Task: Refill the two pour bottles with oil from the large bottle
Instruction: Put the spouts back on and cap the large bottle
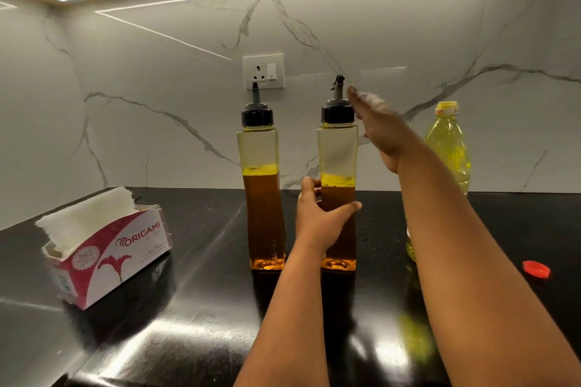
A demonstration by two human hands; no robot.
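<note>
Writing: the tissue box (108, 250) at 9 o'clock on the black worktop (201, 317) reads "ORIGAMI" in red; the smaller print below it is too small to read.
Left hand (317, 217): its grip wraps the lower body of the right pour bottle (338, 173), thumb on the left side, fingers across the front.
Right hand (377, 132): raised at 1 o'clock beside that bottle's black cap, fingers blurred, a bit of white tissue (375, 102) at the fingertips; I cannot tell whether the grip pinches it.
Left pour bottle (262, 182): upright just beside the right one, at 12 o'clock, about half full of amber oil.
Large bottle (449, 141): yellow, at 2 o'clock behind the right forearm, near the marble wall.
Red cap (536, 269): lies on the worktop at 3 o'clock.
Wall socket (263, 71): behind the left pour bottle's spout.
</note>
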